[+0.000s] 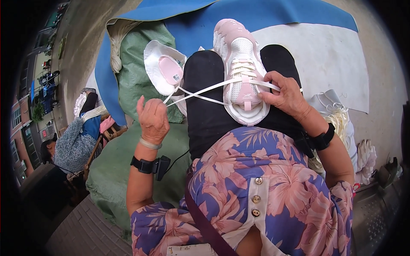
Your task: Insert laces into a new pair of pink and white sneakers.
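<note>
A pink-and-white sneaker (243,64) rests on my lap between my black-trousered knees, its toe pointing away from me. White shoelace (200,90) threads through its upper eyelets, and long strands stretch left across my thigh. My left hand (153,119) is closed on the strands beyond my left knee. At the sneaker's right side, my right hand (285,94) pinches a flat section of lace between thumb and fingers, near the tongue. Beside my left knee is a white shoe-like piece (151,59) with a pink oval inside; part of it is hidden by the knee.
Green sacks (128,170) fill the space on my left. A blue mat (192,21) and a white sheet (324,55) lie ahead. On the right are a bundle of cream laces (339,121) and pale shoes (365,155). Another person (77,145) sits at far left.
</note>
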